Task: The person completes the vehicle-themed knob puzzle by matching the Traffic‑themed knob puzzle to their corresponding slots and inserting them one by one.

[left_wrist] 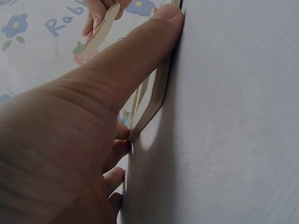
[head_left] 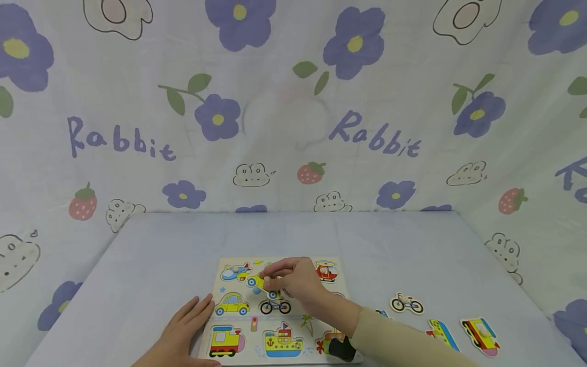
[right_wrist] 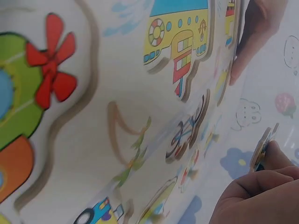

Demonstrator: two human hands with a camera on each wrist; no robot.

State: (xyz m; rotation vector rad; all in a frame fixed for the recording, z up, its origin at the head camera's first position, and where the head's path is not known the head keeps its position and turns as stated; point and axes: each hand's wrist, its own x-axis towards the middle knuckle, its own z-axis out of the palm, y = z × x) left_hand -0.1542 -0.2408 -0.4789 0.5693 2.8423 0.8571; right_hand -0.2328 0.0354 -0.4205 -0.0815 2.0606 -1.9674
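A wooden puzzle board [head_left: 254, 320] with vehicle pictures lies on the table. My right hand [head_left: 298, 280] pinches a yellow car piece [head_left: 257, 282] with blue wheels, tilted over the board's upper middle. In the left wrist view the car piece [left_wrist: 100, 32] shows its pale back. The fingers of my left hand [head_left: 183, 326] lie stretched along the board's left edge, and its thumb touches the near edge. Below the held piece are the yellow car picture [head_left: 232, 304] and the bicycle picture [head_left: 275, 306]. An airplane [head_left: 236, 272] and a helicopter [head_left: 326, 271] occupy the upper corners.
Right of the board lie a bicycle piece [head_left: 406, 304], a ship piece [head_left: 443, 334] and a train piece [head_left: 480, 336]. A blue piece [head_left: 382, 313] is partly hidden behind my right sleeve [head_left: 403, 339]. Patterned curtain [head_left: 284, 132] surrounds the table's back and sides.
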